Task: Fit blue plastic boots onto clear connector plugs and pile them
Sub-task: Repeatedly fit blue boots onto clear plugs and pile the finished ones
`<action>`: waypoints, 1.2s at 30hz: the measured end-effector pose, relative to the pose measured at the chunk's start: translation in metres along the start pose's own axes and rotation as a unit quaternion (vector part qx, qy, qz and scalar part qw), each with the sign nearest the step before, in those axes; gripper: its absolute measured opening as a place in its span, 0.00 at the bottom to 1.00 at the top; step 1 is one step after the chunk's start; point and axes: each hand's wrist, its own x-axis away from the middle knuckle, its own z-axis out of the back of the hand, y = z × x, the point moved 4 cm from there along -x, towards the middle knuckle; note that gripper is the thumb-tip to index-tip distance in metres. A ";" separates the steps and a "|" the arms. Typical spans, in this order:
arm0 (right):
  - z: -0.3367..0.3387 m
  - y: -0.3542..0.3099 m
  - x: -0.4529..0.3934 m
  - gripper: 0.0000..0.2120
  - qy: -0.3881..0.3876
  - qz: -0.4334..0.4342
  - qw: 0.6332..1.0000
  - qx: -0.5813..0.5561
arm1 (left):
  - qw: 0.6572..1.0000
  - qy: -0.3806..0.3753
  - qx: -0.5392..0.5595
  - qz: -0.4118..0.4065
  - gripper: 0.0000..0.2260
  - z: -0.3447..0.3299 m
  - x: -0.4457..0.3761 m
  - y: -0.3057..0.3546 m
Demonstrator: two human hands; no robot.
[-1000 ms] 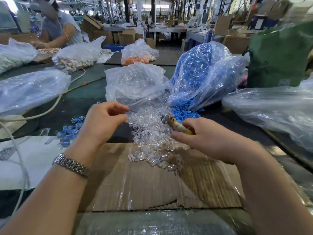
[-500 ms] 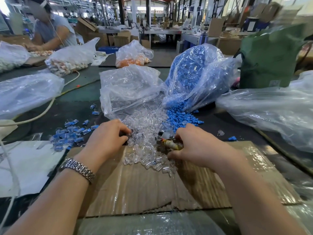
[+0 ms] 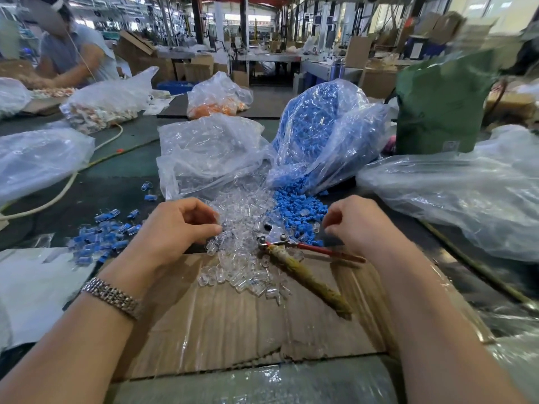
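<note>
Big factory floor in the background, another person (image 3: 73,56) working at the far left of the long dark counter (image 3: 122,170), bags everywhere. Closer in, a clear bag (image 3: 210,150) spills clear connector plugs (image 3: 242,217) toward the cardboard sheet (image 3: 233,322), and right beside it a blue bag (image 3: 320,126) spills blue plastic boots (image 3: 294,205). The finished pile (image 3: 102,234) sits off to the left.

What matters for the next pick: plugs lie just ahead and right of the left hand (image 3: 172,231), boots just ahead and left of the right hand (image 3: 355,225), so each hand has its own heap. Both sets of fingers are curled in; can't tell if they pinch anything. The parts lie jumbled, no common axis. A crimping tool (image 3: 303,266) lies diagonally between the hands, handles pointing near-right
</note>
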 end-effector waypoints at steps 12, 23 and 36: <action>0.003 -0.022 0.010 0.04 0.046 0.094 0.982 -0.158 | 0.962 -0.115 0.247 0.023 0.13 -0.022 0.011 0.011; -0.005 -0.069 0.033 0.04 0.038 0.263 0.911 -0.317 | 0.967 -0.136 0.216 -0.019 0.17 -0.030 0.021 0.024; 0.000 -0.066 0.035 0.13 0.031 0.219 0.955 -0.196 | 0.961 -0.133 0.243 -0.008 0.13 -0.027 0.022 0.025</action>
